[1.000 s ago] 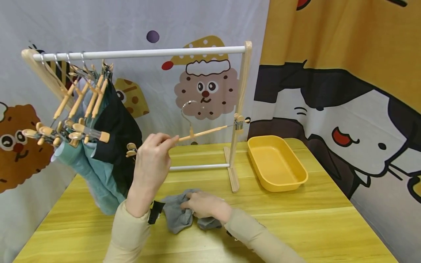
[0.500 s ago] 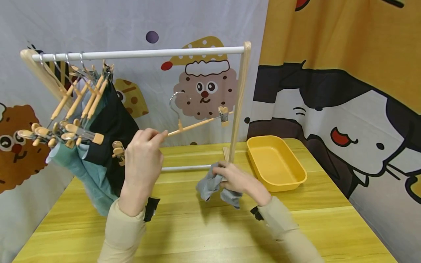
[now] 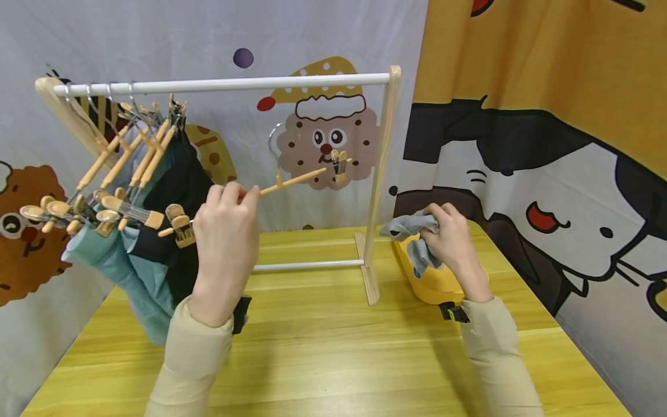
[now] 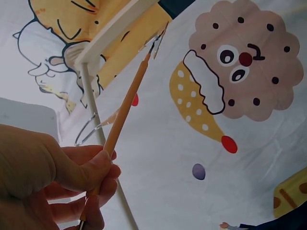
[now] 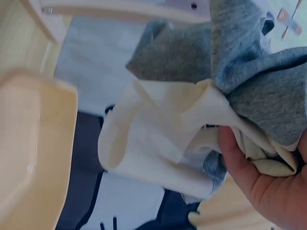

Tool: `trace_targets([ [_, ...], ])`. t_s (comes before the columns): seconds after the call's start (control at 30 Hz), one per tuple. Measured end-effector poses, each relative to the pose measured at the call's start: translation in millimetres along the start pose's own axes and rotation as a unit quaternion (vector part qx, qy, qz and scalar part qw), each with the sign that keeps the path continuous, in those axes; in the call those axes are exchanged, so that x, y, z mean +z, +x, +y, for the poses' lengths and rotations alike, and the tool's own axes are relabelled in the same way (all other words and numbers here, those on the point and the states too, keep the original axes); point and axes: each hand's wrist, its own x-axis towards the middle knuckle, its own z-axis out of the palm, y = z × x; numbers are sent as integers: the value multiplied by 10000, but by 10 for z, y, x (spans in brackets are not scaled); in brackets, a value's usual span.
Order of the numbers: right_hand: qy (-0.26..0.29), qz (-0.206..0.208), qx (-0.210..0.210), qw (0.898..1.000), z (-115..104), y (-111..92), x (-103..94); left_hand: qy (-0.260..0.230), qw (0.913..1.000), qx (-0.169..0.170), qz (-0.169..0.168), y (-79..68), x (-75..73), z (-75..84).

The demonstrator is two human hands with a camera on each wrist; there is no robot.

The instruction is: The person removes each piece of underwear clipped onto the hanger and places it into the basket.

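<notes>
My left hand (image 3: 227,249) grips the bar of a clip hanger (image 3: 294,180) in front of the rack. The hanger's hook points up, and a clip sits near each end. In the left wrist view, thumb and fingers wrap the hanger's wooden bar (image 4: 125,105). My right hand (image 3: 449,237) holds a bunched grey cloth garment (image 3: 411,226) over the yellow basin (image 3: 417,286). Up close, the right wrist view shows the garment's grey fabric (image 5: 182,52) with a cream part (image 5: 158,129), the thumb pressed into its folds.
A white rail (image 3: 224,84) on wooden posts makes a clothes rack. Several clip hangers (image 3: 151,156) with teal and black clothes (image 3: 179,179) hang at its left end. The rack's right foot (image 3: 367,278) stands on the wooden table (image 3: 323,353), and a printed curtain (image 3: 547,202) lies behind.
My right hand has lifted the grey garment off the table and carried it right, over the basin. The left hand has moved slightly left and up with the hanger.
</notes>
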Motion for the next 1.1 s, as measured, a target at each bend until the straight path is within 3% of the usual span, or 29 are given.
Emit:
trace_targets([
  [0.2,-223,239,884,9956,248,-26,-70,221,9997,-56,-1,122,-22,65],
  [0.43,-363,-520,1819,9813,556,-147,2,316,9992,-230,-75,248,-26,174],
  [0.73,-624,-1585,2189,9608,775,-248,167,660,9969,-281,-329,466,8,297],
  [1.1,-846,-2077,2106,9515,842,-271,280,806,9944,-254,-630,685,132,490],
])
